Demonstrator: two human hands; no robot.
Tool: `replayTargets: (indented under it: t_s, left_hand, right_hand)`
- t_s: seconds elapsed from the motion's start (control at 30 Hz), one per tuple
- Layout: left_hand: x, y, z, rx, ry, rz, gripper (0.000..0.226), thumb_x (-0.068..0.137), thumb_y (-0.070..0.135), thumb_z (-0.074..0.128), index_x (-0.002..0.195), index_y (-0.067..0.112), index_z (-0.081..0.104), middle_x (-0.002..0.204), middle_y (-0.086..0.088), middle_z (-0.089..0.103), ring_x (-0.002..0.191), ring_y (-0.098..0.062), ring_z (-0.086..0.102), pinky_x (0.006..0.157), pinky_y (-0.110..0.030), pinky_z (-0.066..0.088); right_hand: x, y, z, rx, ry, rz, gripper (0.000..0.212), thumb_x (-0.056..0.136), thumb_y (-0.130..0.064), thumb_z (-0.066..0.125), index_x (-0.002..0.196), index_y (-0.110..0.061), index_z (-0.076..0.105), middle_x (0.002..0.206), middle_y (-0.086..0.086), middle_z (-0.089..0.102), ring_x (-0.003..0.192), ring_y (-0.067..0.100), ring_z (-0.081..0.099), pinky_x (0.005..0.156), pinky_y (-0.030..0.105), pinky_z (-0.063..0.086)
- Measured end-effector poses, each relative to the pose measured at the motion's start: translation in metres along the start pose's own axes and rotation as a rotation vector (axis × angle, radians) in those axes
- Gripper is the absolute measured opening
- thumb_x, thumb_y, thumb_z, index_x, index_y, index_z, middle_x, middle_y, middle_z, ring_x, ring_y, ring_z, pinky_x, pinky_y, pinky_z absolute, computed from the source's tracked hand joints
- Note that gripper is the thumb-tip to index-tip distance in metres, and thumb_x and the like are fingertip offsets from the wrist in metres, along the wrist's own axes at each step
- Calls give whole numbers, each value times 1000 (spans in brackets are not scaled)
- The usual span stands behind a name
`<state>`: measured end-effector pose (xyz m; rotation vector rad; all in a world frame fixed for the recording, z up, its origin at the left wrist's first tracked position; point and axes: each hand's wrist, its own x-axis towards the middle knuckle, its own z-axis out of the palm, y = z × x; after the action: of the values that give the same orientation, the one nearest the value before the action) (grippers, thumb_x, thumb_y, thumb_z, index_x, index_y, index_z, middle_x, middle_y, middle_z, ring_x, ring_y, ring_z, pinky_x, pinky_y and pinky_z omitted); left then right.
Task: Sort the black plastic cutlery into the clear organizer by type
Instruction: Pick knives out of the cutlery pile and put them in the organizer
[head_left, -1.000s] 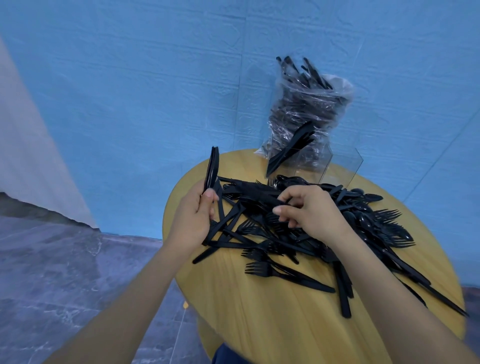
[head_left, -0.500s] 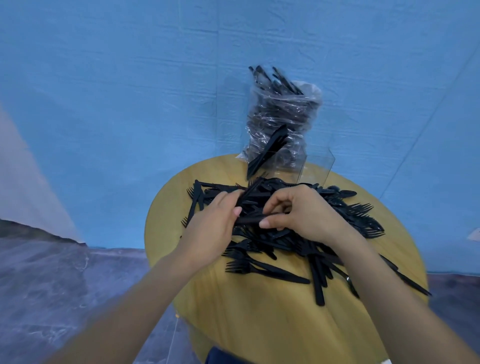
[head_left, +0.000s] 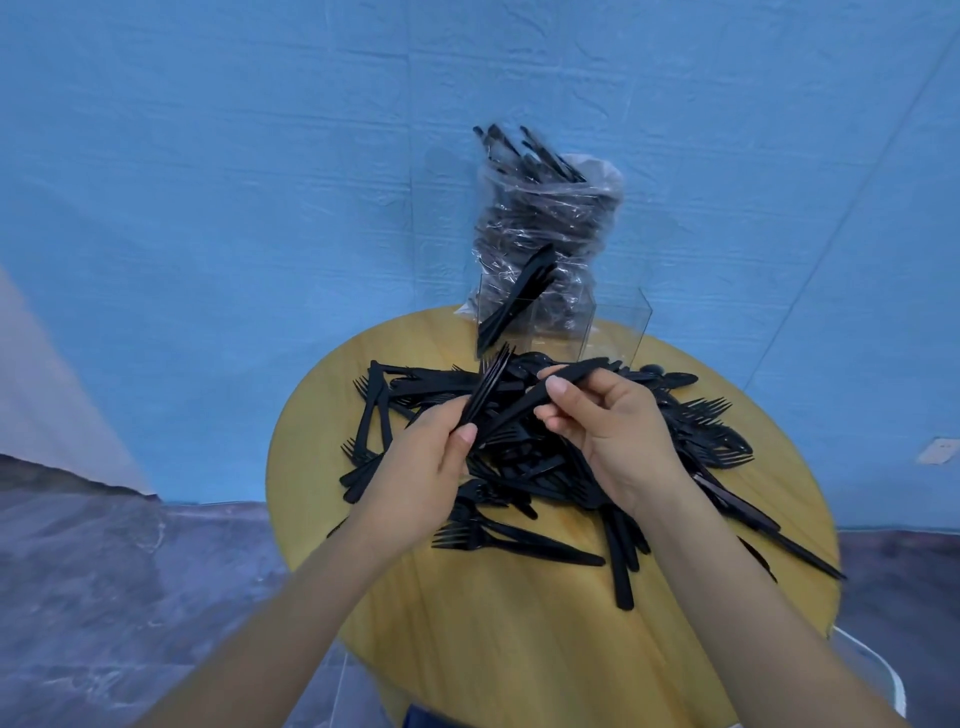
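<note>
left hand (head_left: 423, 470): grip grasping forks (head_left: 491, 387) | right hand (head_left: 610, 421): grip pinching knife (head_left: 540, 397) | both above pile (head_left: 545, 467) on surface (head_left: 519, 623) | organizer (head_left: 613, 327) behind

The clear organizer (head_left: 613, 332) is barely discernible, and the pile (head_left: 530, 457) beneath both hands seems hidden.

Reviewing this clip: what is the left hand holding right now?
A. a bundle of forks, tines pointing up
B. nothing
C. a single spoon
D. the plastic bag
A: the left hand grips a bundle of forks by the handles, with the tines fanned out above the cutlery pile.
</note>
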<state>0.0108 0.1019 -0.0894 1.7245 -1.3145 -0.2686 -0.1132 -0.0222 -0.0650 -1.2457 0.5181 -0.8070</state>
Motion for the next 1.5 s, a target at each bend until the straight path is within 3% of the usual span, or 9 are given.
replayTargets:
  t_s: [0.1,0.27,0.5,0.63,0.83,1.0,1.17,1.3,1.5]
  left_hand:
    - [-2,-1,3,-72,-32,-35,39,101,15,35,105,53,43,89,10,58,78,3,57,73,-12,48]
    - [-1,0,10,-173,-38,-74,30,100,18,38,120,35,53,102,4,64,91,-1,64,90,-32,52]
    - [0,3,10,-401,-46,-189,28,99,12,42,118,26,57,99,0,64,78,-1,65,68,-20,54]
    - [-3,5,7,-514,-42,-241,28,98,11,43,118,25,57,98,1,64,76,-1,64,64,-18,53]
    - [-4,3,3,-529,-66,-245,30,99,11,43,121,24,57,95,1,64,68,-2,62,60,-18,51]
    - [-6,-4,0,-498,-94,-217,29,100,17,40,116,30,60,93,-1,64,63,-11,53,56,-20,44]
    - [-7,-10,-3,-458,-94,-176,27,100,16,38,113,27,59,86,-3,62,57,-10,46,51,-22,41]
    - [-10,-26,-12,-398,-37,-204,22,100,15,38,100,17,60,61,1,49,47,-9,40,47,-21,38]
    - [-8,-59,-37,-447,182,-324,25,101,14,37,91,15,60,71,-10,46,48,-9,38,46,-23,34]
  right_hand:
    - [3,1,7,-104,19,-53,4,88,-7,62,88,-7,65,58,-2,64,58,8,64,59,15,52]
    - [5,3,18,-289,22,-79,13,87,-12,65,86,1,65,62,1,65,54,7,62,55,16,52]
    - [4,7,26,-342,46,-91,18,79,-15,74,90,-16,60,61,-1,67,53,9,64,56,19,53]
    - [8,5,26,-307,102,-140,21,79,-13,74,89,-7,58,63,3,66,51,9,64,53,18,51]
    - [16,4,27,-314,120,-190,16,81,-15,72,89,-5,61,70,6,67,53,9,63,52,17,50]
    - [18,8,33,-389,43,-233,27,86,-12,67,112,-17,63,83,3,56,55,5,57,55,14,47]
    - [17,18,47,-462,45,-283,22,87,-12,66,108,-18,67,74,-6,58,55,2,55,60,18,50]
    - [22,29,61,-502,-27,-262,32,93,-18,58,125,-19,60,77,-7,64,56,-1,58,65,18,52]
    - [37,50,72,-724,-122,-180,29,97,-13,50,122,-19,62,98,-6,67,83,6,63,87,28,52]
